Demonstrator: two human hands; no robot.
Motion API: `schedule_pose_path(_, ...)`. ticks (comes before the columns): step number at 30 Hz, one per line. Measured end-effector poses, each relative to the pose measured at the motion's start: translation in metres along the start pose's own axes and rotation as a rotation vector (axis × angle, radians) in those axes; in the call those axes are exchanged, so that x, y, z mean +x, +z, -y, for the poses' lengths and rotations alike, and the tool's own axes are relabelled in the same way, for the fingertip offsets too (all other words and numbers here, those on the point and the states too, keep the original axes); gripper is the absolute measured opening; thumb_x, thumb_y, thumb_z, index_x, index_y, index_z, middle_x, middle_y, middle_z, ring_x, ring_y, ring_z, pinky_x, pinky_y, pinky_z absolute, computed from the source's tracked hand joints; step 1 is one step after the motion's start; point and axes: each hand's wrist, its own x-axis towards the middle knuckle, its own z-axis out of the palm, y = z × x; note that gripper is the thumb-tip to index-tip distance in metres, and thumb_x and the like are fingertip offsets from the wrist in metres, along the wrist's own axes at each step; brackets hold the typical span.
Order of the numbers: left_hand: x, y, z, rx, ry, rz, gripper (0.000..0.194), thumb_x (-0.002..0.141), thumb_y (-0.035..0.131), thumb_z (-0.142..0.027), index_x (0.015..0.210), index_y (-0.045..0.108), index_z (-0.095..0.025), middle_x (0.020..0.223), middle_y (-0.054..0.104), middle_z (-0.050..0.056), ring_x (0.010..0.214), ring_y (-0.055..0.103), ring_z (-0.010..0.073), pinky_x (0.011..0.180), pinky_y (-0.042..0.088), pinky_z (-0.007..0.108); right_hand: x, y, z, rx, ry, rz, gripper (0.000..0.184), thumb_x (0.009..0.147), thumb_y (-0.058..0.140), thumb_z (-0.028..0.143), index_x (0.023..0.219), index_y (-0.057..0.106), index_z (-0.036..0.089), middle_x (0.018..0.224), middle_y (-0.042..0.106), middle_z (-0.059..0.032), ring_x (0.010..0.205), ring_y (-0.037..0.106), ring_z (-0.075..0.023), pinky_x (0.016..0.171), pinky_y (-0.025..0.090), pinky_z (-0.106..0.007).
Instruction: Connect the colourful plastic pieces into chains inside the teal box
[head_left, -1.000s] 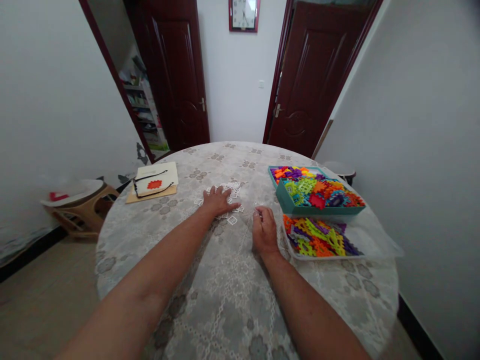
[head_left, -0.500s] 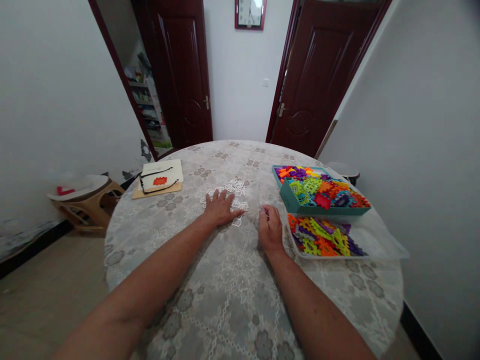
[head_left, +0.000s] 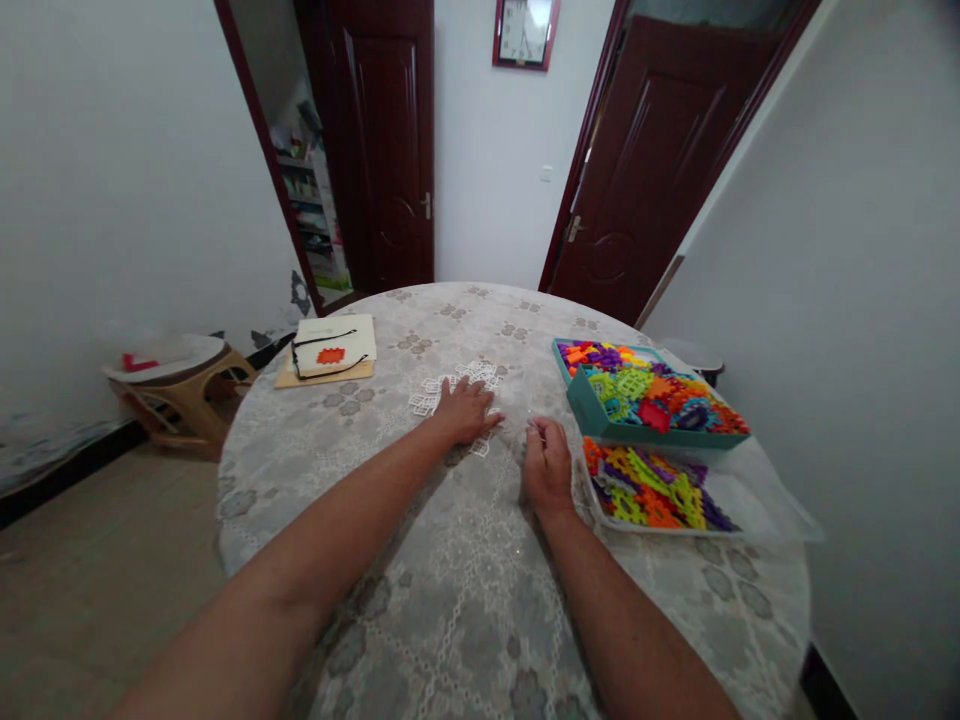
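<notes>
Head view: spreading step, I judge; left hand (head_left: 465,410) splayed over white pieces (head_left: 491,374); at its four o'clock, right hand (head_left: 550,465) curled, contents unclear; next needs gentle pressure.

Pretty clearly somebody's home tbh: flowery tablecloth (head_left: 465,560) up near, dark red doors (head_left: 386,150) and a clock (head_left: 525,32) on the far wall (head_left: 487,190).

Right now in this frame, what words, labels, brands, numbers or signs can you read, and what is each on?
No text can be read with confidence.
Wall clock: dial markings too blurred.
Cream paper: faint print, too small.
Shelf items beyond the doorway: any labels too small.
</notes>
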Motion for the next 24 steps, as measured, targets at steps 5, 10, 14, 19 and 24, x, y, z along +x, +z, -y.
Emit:
schedule_pose_path(5,-0.027,-0.029,0.009,-0.191,-0.024,-0.109,0.053,0.109,0.032,-0.051,0.125,0.071,-0.019,0.135,0.072,0.014,0.131,0.063,0.0284,0.118,0.044,0.046,-0.002,0.001,0.005,-0.016,-0.141,0.018,0.021,0.101,0.047,0.028,0.108,0.065,0.02,0.111,0.066,-0.0098,0.109,0.062,-0.0244,0.1,0.05,-0.04)
schedule_pose_path(10,-0.076,-0.064,0.016,-0.733,-0.232,-0.03,0.071,0.104,0.032,-0.073,0.141,0.057,-0.018,0.118,0.075,0.014,0.085,0.076,0.0222,0.065,0.06,0.031,-0.011,0.004,0.021,-0.013,-0.397,0.199,0.02,0.098,0.047,0.016,0.106,0.065,0.02,0.11,0.066,-0.0108,0.11,0.062,-0.0243,0.103,0.052,-0.041)
schedule_pose_path(14,-0.12,-0.073,0.012,-0.873,-0.406,0.058,0.082,0.092,0.066,-0.066,0.155,0.043,-0.018,0.118,0.071,0.015,0.081,0.076,0.0233,0.054,0.057,0.028,-0.018,0.004,0.034,-0.022,-0.575,0.356,0.018,0.092,0.053,0.013,0.102,0.066,0.019,0.112,0.066,-0.0132,0.111,0.062,-0.0263,0.101,0.054,-0.042)
schedule_pose_path(19,-0.158,-0.067,0.013,-0.878,-0.47,-0.016,0.078,0.096,0.062,-0.057,0.162,0.036,-0.024,0.12,0.07,0.012,0.079,0.075,0.0216,0.054,0.058,0.027,-0.028,0.002,0.049,-0.042,-0.706,0.497,0.023,0.087,0.057,0.013,0.106,0.068,0.02,0.122,0.067,-0.0149,0.116,0.064,-0.028,0.103,0.057,-0.046)
schedule_pose_path(24,-0.183,-0.072,0.034,-0.792,-0.579,-0.172,0.068,0.097,0.053,-0.048,0.16,0.04,-0.026,0.122,0.073,0.011,0.062,0.071,0.0168,0.05,0.054,0.026,-0.04,0.003,0.062,-0.012,-0.763,0.471,0.058,0.089,0.054,0.007,0.145,0.055,0.019,0.163,0.045,-0.0189,0.134,0.061,-0.0269,0.109,0.058,-0.044)
